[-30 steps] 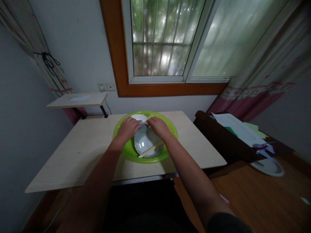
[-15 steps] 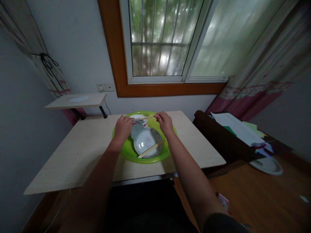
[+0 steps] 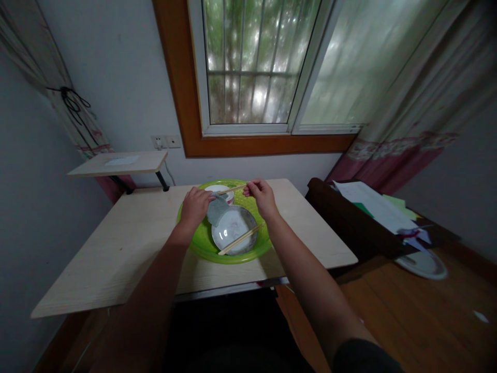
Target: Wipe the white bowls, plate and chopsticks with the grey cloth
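My left hand (image 3: 196, 205) is closed on a grey-green cloth (image 3: 217, 209), which hangs down over the basin. A chopstick (image 3: 232, 190) runs from the cloth to my right hand (image 3: 261, 196), whose fingers pinch its other end. Whether there is one chopstick or a pair here I cannot tell. Below my hands a green plastic basin (image 3: 202, 243) stands on the table. Inside it lie a shallow white bowl (image 3: 229, 228) with a pair of chopsticks (image 3: 238, 240) resting across it, and a second white bowl (image 3: 225, 199) behind, partly hidden by the cloth.
The pale wooden table (image 3: 147, 228) carries a small raised shelf (image 3: 120, 163) at its back left. Right of the table is a dark brown piece of furniture (image 3: 349, 223) with papers (image 3: 373, 204) on it. A window (image 3: 256, 67) and wall sockets (image 3: 166, 141) lie behind.
The view has shifted slightly. Both hands stay over the basin, and the chopstick tilts a little more between cloth and right hand.
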Demonstrator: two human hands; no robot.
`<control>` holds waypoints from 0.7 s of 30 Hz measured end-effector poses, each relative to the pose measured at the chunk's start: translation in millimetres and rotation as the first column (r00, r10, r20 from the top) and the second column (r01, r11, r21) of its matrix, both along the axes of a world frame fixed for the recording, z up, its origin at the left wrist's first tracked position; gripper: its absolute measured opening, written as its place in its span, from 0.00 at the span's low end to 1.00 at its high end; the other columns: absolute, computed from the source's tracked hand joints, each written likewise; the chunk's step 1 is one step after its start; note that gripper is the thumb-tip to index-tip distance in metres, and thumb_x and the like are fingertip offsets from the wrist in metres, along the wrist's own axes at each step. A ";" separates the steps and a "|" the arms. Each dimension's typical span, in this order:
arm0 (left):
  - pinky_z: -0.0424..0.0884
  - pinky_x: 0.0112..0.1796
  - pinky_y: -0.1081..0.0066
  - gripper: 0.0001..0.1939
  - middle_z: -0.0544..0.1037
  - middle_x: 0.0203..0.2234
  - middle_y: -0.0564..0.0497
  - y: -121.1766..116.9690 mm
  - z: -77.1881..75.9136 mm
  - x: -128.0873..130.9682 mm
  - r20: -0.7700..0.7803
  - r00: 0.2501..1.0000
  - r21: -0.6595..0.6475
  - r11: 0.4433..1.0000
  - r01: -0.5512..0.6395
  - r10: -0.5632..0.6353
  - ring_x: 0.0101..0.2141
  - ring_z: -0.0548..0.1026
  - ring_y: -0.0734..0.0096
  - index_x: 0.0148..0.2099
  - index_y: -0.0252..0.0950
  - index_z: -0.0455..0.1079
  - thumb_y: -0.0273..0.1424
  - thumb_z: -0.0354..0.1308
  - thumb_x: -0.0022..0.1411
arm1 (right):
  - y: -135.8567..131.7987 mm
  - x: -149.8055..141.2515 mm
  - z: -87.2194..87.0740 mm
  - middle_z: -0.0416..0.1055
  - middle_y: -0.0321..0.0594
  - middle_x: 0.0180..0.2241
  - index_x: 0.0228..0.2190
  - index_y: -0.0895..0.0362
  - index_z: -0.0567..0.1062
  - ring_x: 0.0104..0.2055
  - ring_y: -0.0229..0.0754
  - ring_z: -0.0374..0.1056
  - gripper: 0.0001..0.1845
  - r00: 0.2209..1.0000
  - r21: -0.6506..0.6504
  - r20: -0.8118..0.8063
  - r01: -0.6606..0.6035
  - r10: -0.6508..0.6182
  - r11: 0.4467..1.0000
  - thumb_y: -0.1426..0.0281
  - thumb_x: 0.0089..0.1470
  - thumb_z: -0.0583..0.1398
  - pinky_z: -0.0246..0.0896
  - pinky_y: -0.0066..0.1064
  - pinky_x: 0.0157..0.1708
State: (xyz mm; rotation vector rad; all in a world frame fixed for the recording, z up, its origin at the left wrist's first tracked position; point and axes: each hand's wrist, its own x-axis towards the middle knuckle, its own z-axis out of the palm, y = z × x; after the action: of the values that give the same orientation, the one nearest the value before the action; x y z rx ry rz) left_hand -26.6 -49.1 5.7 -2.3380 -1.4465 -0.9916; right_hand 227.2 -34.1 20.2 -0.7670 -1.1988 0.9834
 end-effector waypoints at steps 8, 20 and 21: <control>0.66 0.48 0.55 0.13 0.84 0.43 0.45 -7.6 5.0 5.4 -0.070 0.996 0.033 0.998 0.057 -0.054 0.46 0.73 0.52 0.50 0.40 0.79 0.39 0.56 0.72 | -12.5 -20.5 -0.1 0.81 0.38 0.30 0.31 0.54 0.76 0.32 0.42 0.78 0.19 0.954 -0.034 0.172 -0.245 0.247 0.969 0.52 0.50 0.70 0.76 0.35 0.37; 0.66 0.48 0.56 0.13 0.83 0.40 0.44 -7.2 5.3 6.0 -0.033 0.999 0.040 0.999 -0.007 0.008 0.45 0.72 0.53 0.47 0.39 0.79 0.39 0.56 0.72 | 3.3 -1.4 -1.2 0.70 0.30 0.27 0.36 0.50 0.66 0.27 0.37 0.68 0.20 0.942 0.156 0.127 0.290 -0.310 0.944 0.47 0.61 0.56 0.66 0.29 0.30; 0.66 0.48 0.56 0.13 0.83 0.41 0.45 -6.1 4.5 5.5 -0.026 1.000 0.035 0.999 -0.008 0.009 0.45 0.72 0.53 0.47 0.40 0.79 0.39 0.56 0.72 | 4.8 1.4 -1.8 0.68 0.29 0.26 0.37 0.50 0.64 0.27 0.37 0.67 0.20 0.929 0.161 0.096 0.341 -0.358 0.926 0.46 0.62 0.54 0.65 0.28 0.30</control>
State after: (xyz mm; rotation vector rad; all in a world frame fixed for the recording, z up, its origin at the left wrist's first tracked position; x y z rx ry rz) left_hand -21.1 -55.2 10.3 -2.3096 -1.4170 -0.9722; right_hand 228.5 -29.3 18.4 -0.9020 -1.1725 0.5558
